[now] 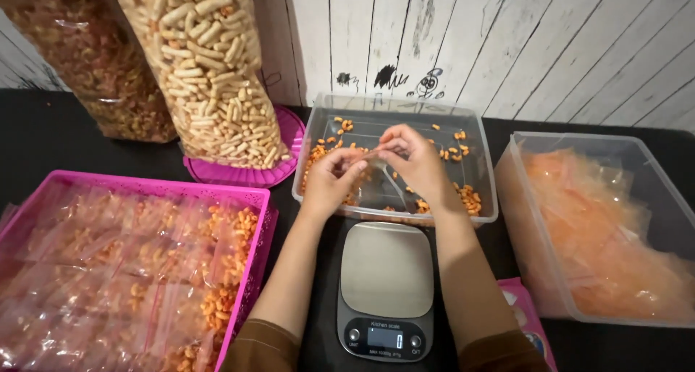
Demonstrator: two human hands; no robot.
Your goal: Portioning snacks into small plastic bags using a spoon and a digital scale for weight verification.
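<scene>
My left hand (331, 178) and my right hand (413, 158) meet over a clear plastic tub (486, 198) that holds scattered orange snack pieces (468, 197). Between the fingers of both hands is a small clear plastic bag (378, 162), pinched at its top edge. A digital kitchen scale (385, 289) with a bare steel platform lies just in front of the tub, between my forearms.
A pink basket (253, 270) at the left is full of small filled snack bags. A clear bin (517, 220) at the right holds empty bags. Two tall bags of snacks (210, 68) stand at the back left, one on a pink lid (289, 136).
</scene>
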